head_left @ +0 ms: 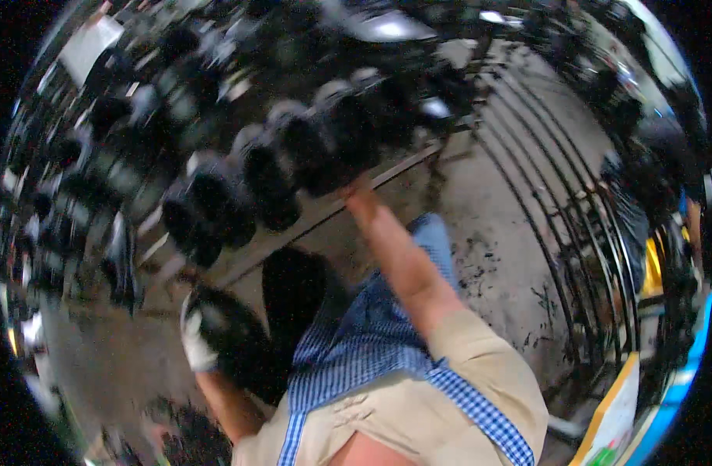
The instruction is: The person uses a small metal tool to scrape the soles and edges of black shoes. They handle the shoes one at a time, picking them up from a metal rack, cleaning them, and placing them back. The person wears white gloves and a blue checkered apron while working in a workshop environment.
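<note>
The head view shows us a row of dark, round-ended things (270,186) in front of the person. It is too blurry for us to say what they are. The row runs on a slant, from low on the left to high on the right. Each thing looks longer front to back than side to side.

The right hand (357,193) is nearer to the row. That arm reaches out straight, and the hand is at the near side of the row, by the low end of one dark thing (321,167). They look like they touch, but we can't be sure. We can't tell if its fingers are spread or pinching, because they are small and smeared.

The left hand (197,338) is lower down, past the left leg, and has a white patch over it. A big dark thing (232,330) is just to the right of it, between the hand and the body. We can't tell if the hand grips it, for the fingers don't show.

A long thin rail (333,211) slants along under the row. Dark bars (538,202) curve over the gray floor (500,311) on the right.
</note>
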`<state>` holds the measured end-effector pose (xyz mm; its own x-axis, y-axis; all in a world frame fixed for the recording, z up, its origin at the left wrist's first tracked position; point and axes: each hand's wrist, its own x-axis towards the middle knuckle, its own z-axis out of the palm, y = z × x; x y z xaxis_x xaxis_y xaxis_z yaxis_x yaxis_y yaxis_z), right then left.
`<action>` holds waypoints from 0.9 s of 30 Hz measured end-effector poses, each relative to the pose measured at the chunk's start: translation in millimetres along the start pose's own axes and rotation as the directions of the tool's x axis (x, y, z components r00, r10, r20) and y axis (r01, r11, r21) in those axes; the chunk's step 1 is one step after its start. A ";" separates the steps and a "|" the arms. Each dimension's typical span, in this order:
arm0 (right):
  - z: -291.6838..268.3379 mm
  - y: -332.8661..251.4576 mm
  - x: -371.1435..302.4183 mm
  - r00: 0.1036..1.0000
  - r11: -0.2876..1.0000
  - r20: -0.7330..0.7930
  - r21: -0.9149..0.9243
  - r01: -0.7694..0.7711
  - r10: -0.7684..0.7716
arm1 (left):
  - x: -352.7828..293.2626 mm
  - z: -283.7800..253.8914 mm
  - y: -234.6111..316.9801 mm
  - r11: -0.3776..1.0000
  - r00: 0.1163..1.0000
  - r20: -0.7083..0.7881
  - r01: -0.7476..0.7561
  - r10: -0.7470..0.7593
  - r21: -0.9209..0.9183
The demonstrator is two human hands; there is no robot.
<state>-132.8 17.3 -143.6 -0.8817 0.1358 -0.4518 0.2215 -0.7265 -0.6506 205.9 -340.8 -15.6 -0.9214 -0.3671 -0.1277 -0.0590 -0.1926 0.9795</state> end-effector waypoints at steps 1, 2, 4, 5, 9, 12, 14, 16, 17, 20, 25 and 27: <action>-10.3 6.2 -6.6 1.000 1.000 -0.005 -0.019 -0.002 0.002 | -10.3 12.3 4.1 0.996 1.000 -0.015 0.009 -0.007 0.090; -23.1 9.6 -13.5 1.000 0.999 -0.017 -0.042 0.005 -0.006 | -18.6 25.5 6.9 0.984 1.000 -0.023 0.019 -0.015 0.176; -42.3 12.6 -43.9 0.999 0.995 -0.039 -0.102 -0.005 0.001 | -27.0 46.8 13.6 0.994 0.998 -0.034 0.047 -0.044 0.096; -51.5 2.7 -65.9 0.994 0.971 0.030 -0.216 -0.098 0.107 | -30.7 60.4 19.2 0.995 0.999 -0.005 -0.035 0.035 0.099; -33.5 2.6 -173.0 0.998 0.939 0.058 -0.341 0.032 -0.013 | -37.0 91.3 32.0 0.912 0.959 0.084 -0.284 0.272 0.296; -78.7 4.2 -185.0 0.878 0.818 0.461 -0.551 0.166 0.132 | -43.7 80.2 27.9 0.590 0.879 0.253 -0.461 0.404 0.663; -40.4 -19.3 -240.2 0.677 0.706 0.714 -0.571 0.418 0.177 | -44.7 75.9 21.2 0.216 0.775 0.417 -0.562 0.474 0.799; -0.8 -53.4 -283.4 0.450 0.315 0.868 -0.496 0.809 0.212 | -46.9 79.9 18.4 0.145 0.754 0.433 -0.562 0.494 0.814; 10.4 -63.4 -296.2 0.425 0.270 0.884 -0.464 0.844 0.195 | -45.7 82.2 19.4 0.174 0.749 0.434 -0.578 0.500 0.797; 23.1 -73.5 -309.5 0.351 0.165 0.919 -0.380 0.910 0.180 | -44.9 86.4 26.4 0.343 0.761 0.387 -0.602 0.521 0.721; 15.1 -61.5 -295.4 0.333 0.204 0.910 -0.384 0.901 0.246 | -36.7 36.3 17.7 0.958 0.946 -0.151 -0.288 0.287 0.019; 6.6 -44.0 -296.2 0.267 0.291 0.916 -0.354 0.889 0.300 | -27.4 26.5 26.7 0.858 0.929 -0.308 -0.321 0.204 -0.401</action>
<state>115.9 4.7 22.9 -0.5500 -0.7989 0.2434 -0.5718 0.1478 -0.8070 219.3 -311.8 18.2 -0.7496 -0.6611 0.0331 0.3993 -0.4118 0.8192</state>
